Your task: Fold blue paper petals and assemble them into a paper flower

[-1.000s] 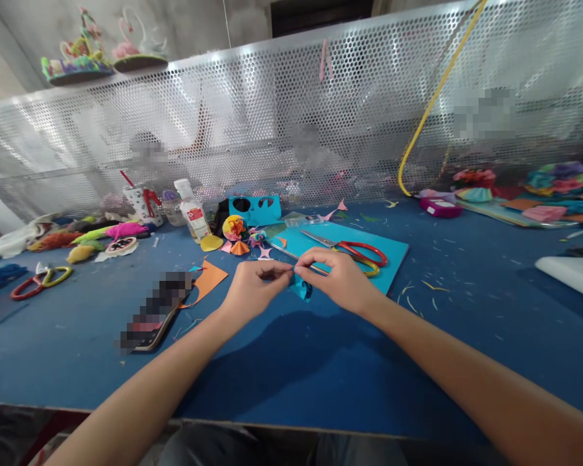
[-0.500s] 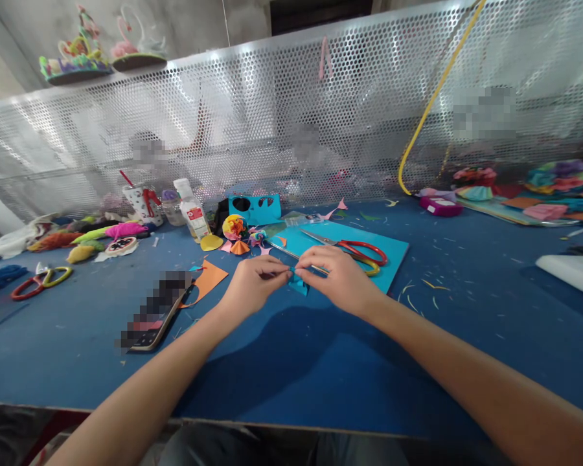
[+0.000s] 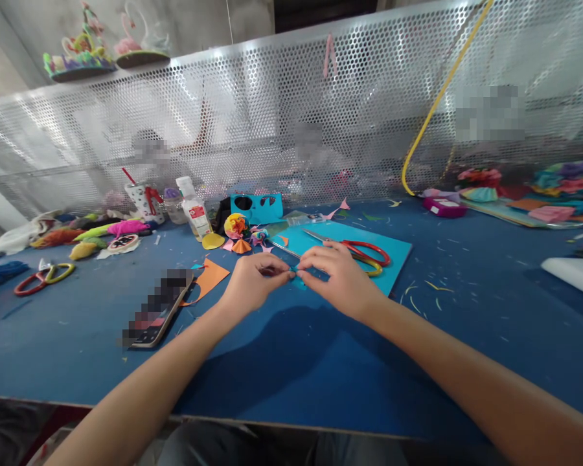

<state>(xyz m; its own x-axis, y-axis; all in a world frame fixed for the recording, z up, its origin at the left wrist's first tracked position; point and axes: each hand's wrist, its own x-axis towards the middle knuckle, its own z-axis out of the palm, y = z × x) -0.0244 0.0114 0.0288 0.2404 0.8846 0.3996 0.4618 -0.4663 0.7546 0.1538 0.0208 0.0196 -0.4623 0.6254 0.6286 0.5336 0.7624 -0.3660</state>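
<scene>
Above the middle of the blue table (image 3: 291,382), my left hand (image 3: 257,279) and my right hand (image 3: 337,278) meet fingertip to fingertip. Between them they pinch a small piece of blue paper (image 3: 298,283), mostly hidden by the fingers. Just behind my right hand lies a sheet of light blue paper (image 3: 393,249), with red-and-yellow-handled scissors (image 3: 369,251) on it. Left of my left hand are a piece of orange paper (image 3: 214,278) with a rounded cut-out and a phone (image 3: 160,310).
Behind the hands stand a glue bottle (image 3: 194,210), a multicoloured paper ball (image 3: 236,226) and blue paper with round holes (image 3: 267,208). More scissors (image 3: 43,277) lie at the left, a purple tape measure (image 3: 444,207) at the right. A perforated metal screen (image 3: 272,116) closes the back.
The blue paper piece between my fingertips now shows less of itself, its lower part no longer hanging as visibly. Both hands keep nearly the same place; the view shifts slightly.
</scene>
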